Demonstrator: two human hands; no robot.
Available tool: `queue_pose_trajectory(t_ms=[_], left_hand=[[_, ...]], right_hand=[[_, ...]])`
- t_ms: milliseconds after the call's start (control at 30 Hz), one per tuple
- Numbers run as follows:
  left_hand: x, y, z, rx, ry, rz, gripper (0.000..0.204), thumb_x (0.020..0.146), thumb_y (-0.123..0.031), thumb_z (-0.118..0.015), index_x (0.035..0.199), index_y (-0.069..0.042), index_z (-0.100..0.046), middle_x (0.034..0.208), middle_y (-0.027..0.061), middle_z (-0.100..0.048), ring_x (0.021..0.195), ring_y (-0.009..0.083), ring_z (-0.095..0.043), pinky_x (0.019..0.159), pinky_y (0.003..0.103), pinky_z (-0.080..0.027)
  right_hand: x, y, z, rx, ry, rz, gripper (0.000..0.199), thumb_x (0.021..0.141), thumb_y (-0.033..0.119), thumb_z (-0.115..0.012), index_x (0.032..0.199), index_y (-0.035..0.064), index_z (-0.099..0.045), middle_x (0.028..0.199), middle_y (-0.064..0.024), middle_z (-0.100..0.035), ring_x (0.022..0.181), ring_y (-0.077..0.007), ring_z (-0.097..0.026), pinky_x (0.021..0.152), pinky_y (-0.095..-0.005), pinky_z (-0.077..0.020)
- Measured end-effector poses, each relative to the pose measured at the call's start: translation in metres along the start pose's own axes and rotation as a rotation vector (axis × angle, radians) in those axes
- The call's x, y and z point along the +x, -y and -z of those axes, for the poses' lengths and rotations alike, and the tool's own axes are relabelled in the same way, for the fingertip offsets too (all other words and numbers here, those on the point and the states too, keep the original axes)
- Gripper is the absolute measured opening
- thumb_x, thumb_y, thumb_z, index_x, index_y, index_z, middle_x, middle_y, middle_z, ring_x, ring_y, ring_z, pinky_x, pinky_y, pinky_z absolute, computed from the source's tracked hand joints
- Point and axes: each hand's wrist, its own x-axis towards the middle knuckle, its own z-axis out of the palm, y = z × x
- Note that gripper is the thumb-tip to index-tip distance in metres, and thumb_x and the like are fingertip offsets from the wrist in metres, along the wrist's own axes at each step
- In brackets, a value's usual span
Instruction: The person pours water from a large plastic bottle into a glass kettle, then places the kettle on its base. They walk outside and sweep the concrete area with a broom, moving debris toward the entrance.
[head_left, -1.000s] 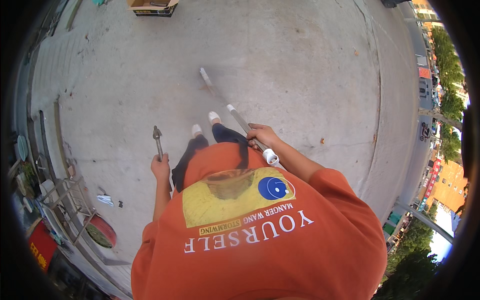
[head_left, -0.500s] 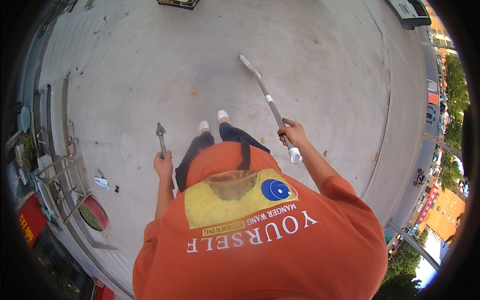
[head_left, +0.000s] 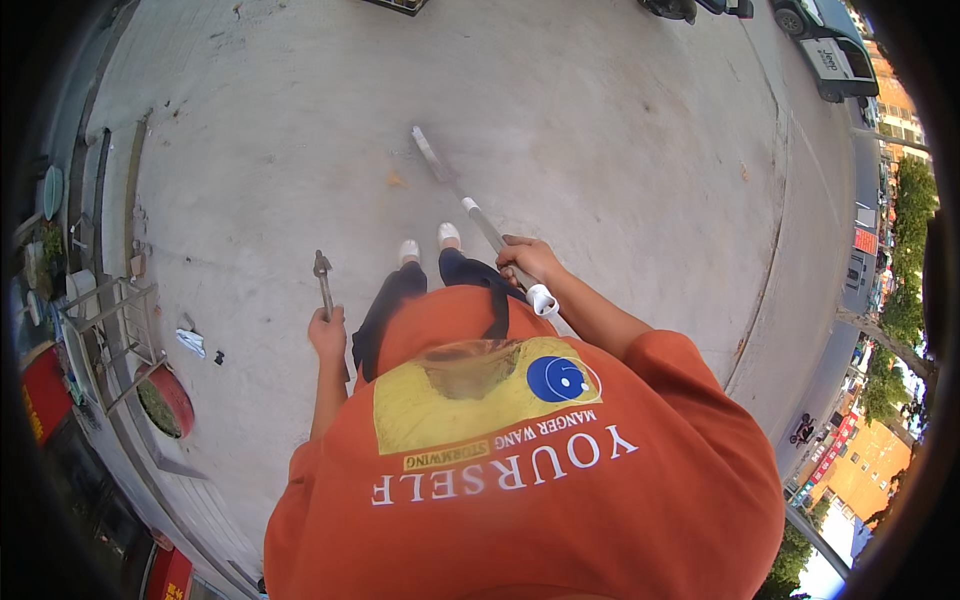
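Observation:
My left hand (head_left: 327, 332) is closed around the lower handle of a hammer (head_left: 325, 285), its metal head pointing up and away from me. My right hand (head_left: 530, 260) grips a long grey pole (head_left: 487, 226) near its near end, just above a white open-ended fitting (head_left: 542, 300). The pole slants forward and left, past a white collar, to a pale, slightly blurred far section (head_left: 427, 152) low over the concrete. Whether its tip touches the ground I cannot tell. My white shoes (head_left: 448, 235) show between the two hands.
Grey concrete (head_left: 620, 180) spreads ahead, with a dry leaf (head_left: 394, 179) on it. At the left are a metal frame (head_left: 110, 340), a round reddish planter (head_left: 165, 402) and a crumpled pale cloth (head_left: 190, 342). Parked vehicles, including a car (head_left: 830, 50), stand at the far right.
My right hand and the pole have swung left, toward my body's middle. The hammer stays about where it was in my left hand. More of the vehicles at the far right shows.

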Motion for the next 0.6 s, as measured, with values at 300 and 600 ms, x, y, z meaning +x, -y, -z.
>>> queue_pose_trajectory(t_ms=[300, 600], left_hand=[[-0.010, -0.015, 0.009, 0.052, -0.106, -0.158, 0.034, 0.080, -0.031, -0.066, 0.072, 0.001, -0.058, 0.060, 0.0081, -0.056, 0.057, 0.0168, -0.051, 0.057, 0.034, -0.043], [-0.035, 0.015, -0.015, -0.072, -0.152, 0.084, 0.031, 0.079, -0.029, -0.066, 0.071, 0.000, -0.059, 0.060, 0.0066, -0.058, 0.053, 0.0152, -0.053, 0.053, 0.032, -0.043]], right_hand=[[-0.001, 0.043, 0.040, -0.334, -0.055, 0.116, 0.069, 0.069, -0.004, -0.059, 0.135, -0.0096, -0.038, 0.069, -0.0121, -0.058, 0.048, -0.0172, -0.055, 0.039, -0.0305, -0.0438], [0.057, 0.052, 0.015, -0.630, -0.171, 0.153, 0.067, 0.068, -0.002, -0.060, 0.132, -0.0111, -0.040, 0.074, -0.0167, -0.061, 0.052, -0.0208, -0.060, 0.044, -0.0341, -0.0504]])
